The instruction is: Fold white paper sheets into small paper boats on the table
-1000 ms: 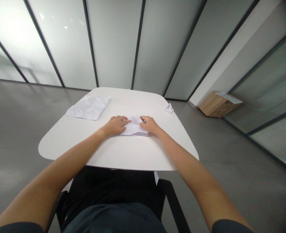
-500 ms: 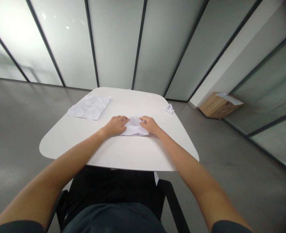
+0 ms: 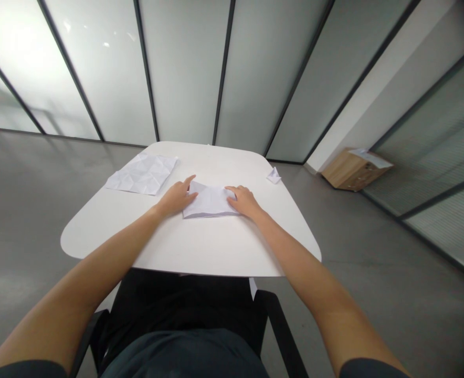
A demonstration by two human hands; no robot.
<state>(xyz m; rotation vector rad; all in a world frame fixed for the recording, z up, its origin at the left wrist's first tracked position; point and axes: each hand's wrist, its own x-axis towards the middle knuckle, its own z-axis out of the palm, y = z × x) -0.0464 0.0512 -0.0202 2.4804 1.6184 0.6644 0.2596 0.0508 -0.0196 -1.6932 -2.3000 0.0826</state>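
Note:
A folded sheet of white paper (image 3: 211,201) lies on the white table (image 3: 212,247) in front of me, its long edge towards me and its layers slightly apart there. At its left end is my left hand (image 3: 178,196), open, thumb over the paper's edge and index finger stretched away beyond it. My right hand (image 3: 244,201) holds the right end, with curled fingers at the far corner and the thumb on top of the paper.
A creased, unfolded paper sheet (image 3: 142,174) lies at the table's far left. Near the right edge sits a small folded paper piece (image 3: 274,176). Chair armrests flank me. Beyond stand frosted glass panels (image 3: 185,73) and a wooden cabinet (image 3: 352,169) on the floor.
My left hand has slid left and its fingers have spread. The paper, bunched between the hands before, now lies flatter and wider. My right hand has barely moved.

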